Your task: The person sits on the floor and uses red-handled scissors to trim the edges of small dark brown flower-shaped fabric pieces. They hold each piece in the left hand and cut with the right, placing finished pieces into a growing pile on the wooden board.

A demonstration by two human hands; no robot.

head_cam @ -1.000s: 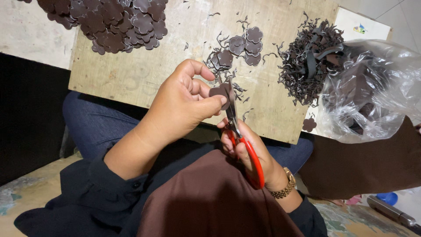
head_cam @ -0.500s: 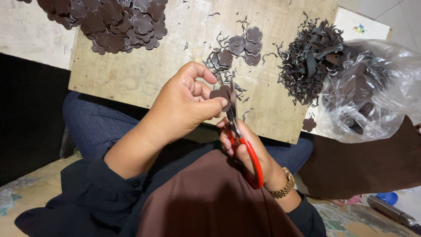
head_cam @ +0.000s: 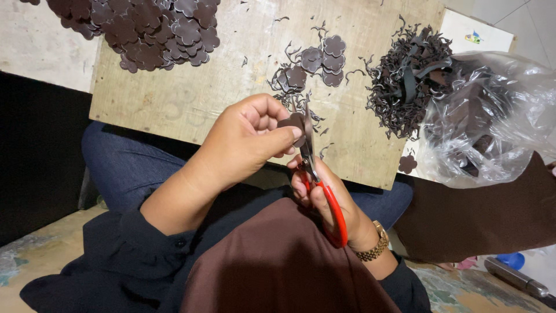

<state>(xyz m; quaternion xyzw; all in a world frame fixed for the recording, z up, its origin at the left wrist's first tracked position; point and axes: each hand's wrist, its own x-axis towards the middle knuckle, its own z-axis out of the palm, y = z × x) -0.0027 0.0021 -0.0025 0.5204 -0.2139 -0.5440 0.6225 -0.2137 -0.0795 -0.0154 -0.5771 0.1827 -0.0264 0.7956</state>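
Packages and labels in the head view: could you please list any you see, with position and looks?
Clear plastic bag: right of the wooden board, crumpled, holding dark brown pieces.
White card: top right behind the scrap pile, flat, with a small colourful printed mark.
No signs or screens.

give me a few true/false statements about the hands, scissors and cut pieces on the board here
1. The right hand holds red-handled scissors. True.
2. The left hand is resting flat on the wooden board. False: it is raised above the board's near edge, pinching a small brown piece at the scissor blades.
3. A large pile of brown flower-shaped pieces lies at the far left of the board. True.
4. The clear plastic bag sits on the left side of the board. False: it is at the right, next to a heap of thin brown trimmings.
5. The gold wristwatch is on the left wrist. False: it is on the right wrist.
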